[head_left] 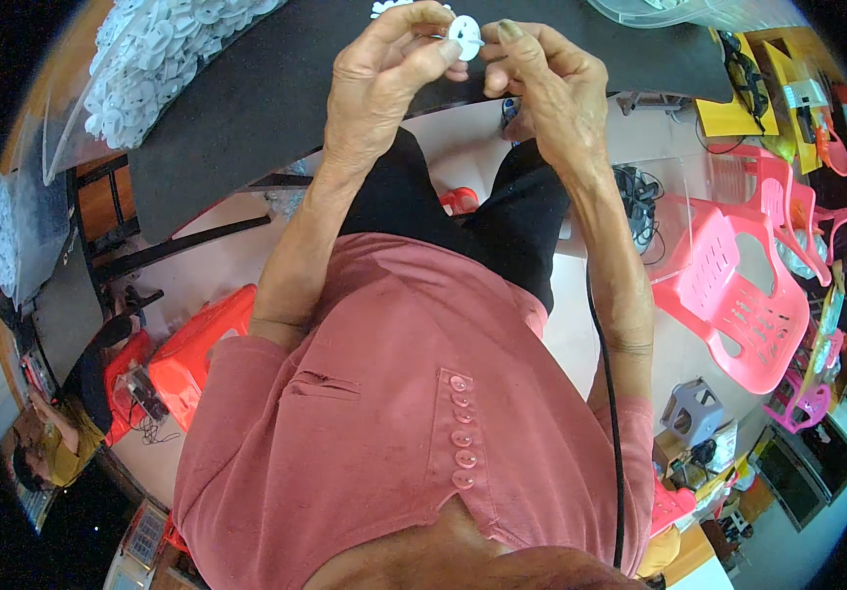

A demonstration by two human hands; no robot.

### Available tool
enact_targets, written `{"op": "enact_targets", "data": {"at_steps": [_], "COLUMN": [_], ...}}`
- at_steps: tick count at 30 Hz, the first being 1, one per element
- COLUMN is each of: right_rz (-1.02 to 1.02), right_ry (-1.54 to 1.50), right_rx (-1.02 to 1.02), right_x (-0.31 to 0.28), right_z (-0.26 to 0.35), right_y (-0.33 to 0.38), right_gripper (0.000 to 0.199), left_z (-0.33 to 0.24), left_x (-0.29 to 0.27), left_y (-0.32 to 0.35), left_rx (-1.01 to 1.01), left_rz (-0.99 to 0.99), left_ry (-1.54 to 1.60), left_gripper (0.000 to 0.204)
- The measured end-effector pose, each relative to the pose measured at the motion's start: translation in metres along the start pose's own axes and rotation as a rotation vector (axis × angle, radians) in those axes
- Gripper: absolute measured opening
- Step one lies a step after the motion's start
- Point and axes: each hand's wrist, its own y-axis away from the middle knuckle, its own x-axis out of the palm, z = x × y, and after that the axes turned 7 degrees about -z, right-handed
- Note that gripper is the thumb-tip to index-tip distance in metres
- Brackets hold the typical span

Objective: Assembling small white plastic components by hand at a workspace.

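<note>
Left hand with a white disc in a thumb-and-finger pinch, right hand just beside it, grip unclear.

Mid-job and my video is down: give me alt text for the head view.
A person's left hand pinches a small, round white plastic disc at a dark table, the fingertips of the right hand close beside it. A heap of white plastic pieces lies at upper left; a pink plastic chair is at right.
</note>
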Motion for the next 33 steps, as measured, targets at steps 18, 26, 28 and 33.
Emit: {"op": "enact_targets", "data": {"at_steps": [18,26,28,33], "right_rz": [-0.02,-0.061,-0.045,-0.078], "right_ry": [0.194,0.284,0.265,0.366], "right_rx": [-0.424,-0.515,-0.516,-0.549], "right_x": [0.001,0.009,0.009,0.009], "right_z": [-0.014,-0.011,-0.013,-0.013], "right_y": [-0.005,0.0,0.0,-0.001], "right_gripper": [0.016,0.015,0.015,0.013], "left_z": [-0.003,-0.004,-0.004,-0.003], "left_x": [0.001,0.003,0.002,0.003], "left_y": [-0.001,-0.003,-0.004,-0.003], "left_rx": [-0.105,-0.137,-0.118,-0.122], "left_rz": [-0.021,-0.03,-0.034,-0.047], "left_ry": [0.134,0.13,0.095,0.115], "left_gripper": [0.021,0.019,0.018,0.018]}}
